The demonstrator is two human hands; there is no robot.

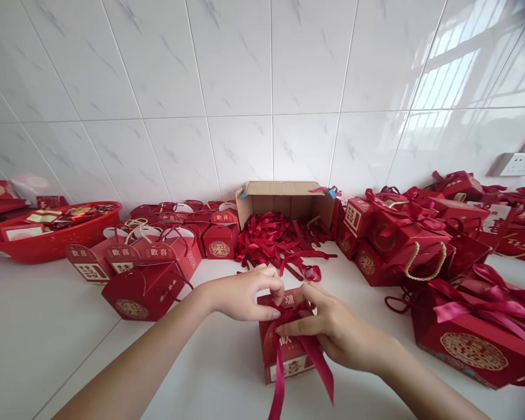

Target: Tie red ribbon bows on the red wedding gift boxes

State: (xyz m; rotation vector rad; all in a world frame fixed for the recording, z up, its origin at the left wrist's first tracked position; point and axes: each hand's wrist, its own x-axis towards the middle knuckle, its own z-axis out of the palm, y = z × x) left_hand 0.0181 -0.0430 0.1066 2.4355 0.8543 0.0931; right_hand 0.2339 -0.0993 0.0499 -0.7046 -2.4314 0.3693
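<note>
In front of me on the white surface stands a small red gift box (269,350) with pale characters on its folded top. A dark red ribbon (317,357) crosses the top, and its two loose tails hang down the near side. From the left, my left hand (249,294) pinches the ribbon near the middle of the lid, thumb and fingers closed. My right hand (328,324) is closed on the ribbon from the other side, its fingertips close to the left thumb. Fingers partly hide the ribbon's crossing point.
Behind the box, an open cardboard carton (284,188) spills a heap of red ribbons (266,236). Several untied red boxes (144,291) stand to the left, beside a red plastic basin (48,244) of packets. Ribboned boxes (468,338) crowd the right. A tiled wall (240,70) rises behind.
</note>
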